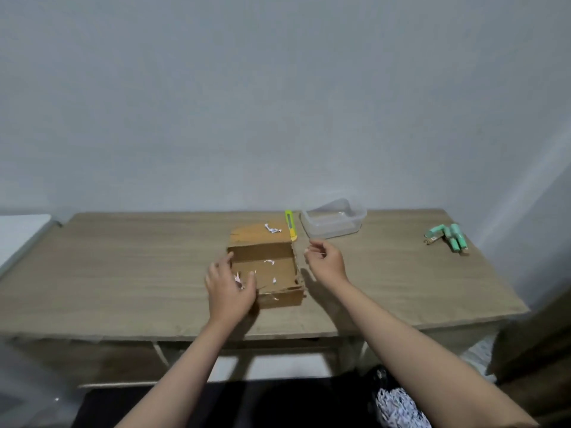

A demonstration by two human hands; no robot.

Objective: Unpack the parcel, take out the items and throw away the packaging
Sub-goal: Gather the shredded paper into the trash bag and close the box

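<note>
An open brown cardboard box sits at the middle of the wooden table, its lid flap folded back toward the wall. A few white paper shreds lie inside it and on the flap. My left hand rests at the box's front left corner, fingers curled around a small bunch of paper shreds. My right hand hovers just right of the box with fingers loosely pinched; whether it holds anything is unclear. Several green cylindrical items lie at the table's far right.
A yellow-green utility knife lies behind the box by the wall. A clear plastic container stands to its right. A dark bag with shredded paper is on the floor below the table's front edge.
</note>
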